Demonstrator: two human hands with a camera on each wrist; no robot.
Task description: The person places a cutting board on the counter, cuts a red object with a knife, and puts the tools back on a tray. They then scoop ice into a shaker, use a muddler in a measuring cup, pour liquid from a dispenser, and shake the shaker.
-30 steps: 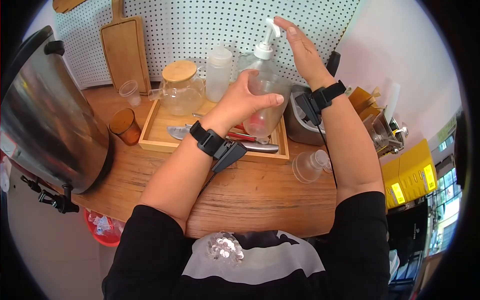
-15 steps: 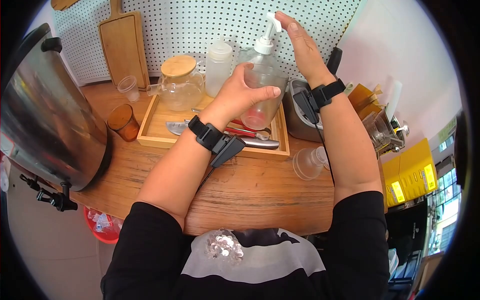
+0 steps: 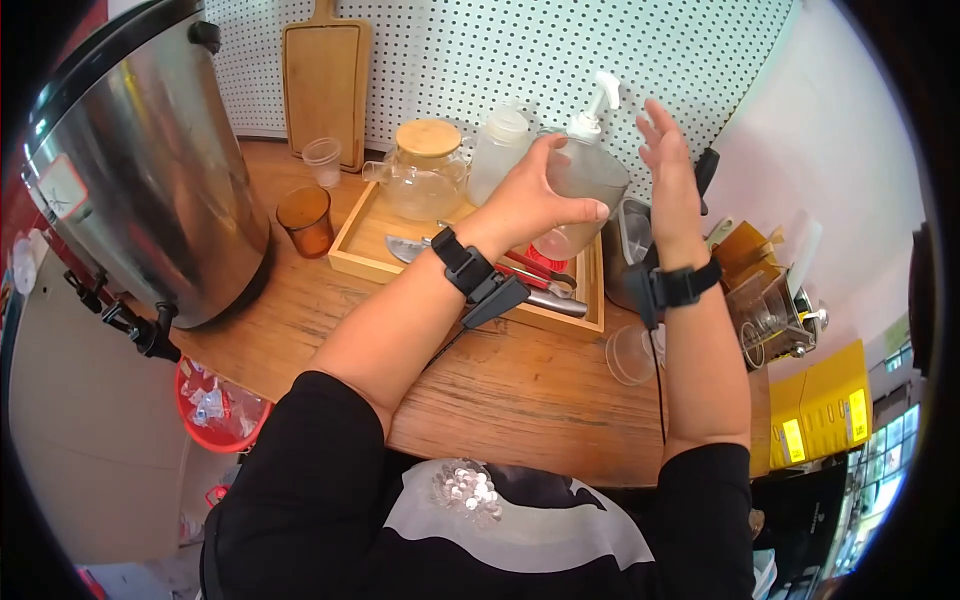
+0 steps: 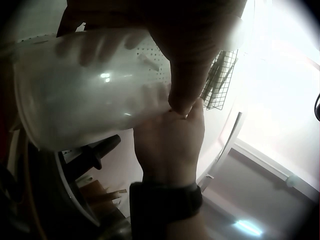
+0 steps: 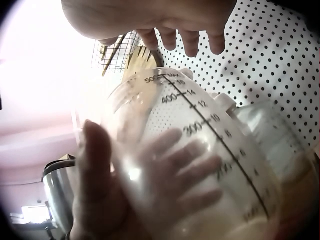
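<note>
Left hand wrapped around clear measuring cup, held tilted above wooden tray. Right hand raised with fingers straight, just right of pump bottle, not touching it. Glass jar with wooden lid on tray; amber cup and steel urn at left.

pump bottle and jars crowd tray rear, bare counter in front
</note>
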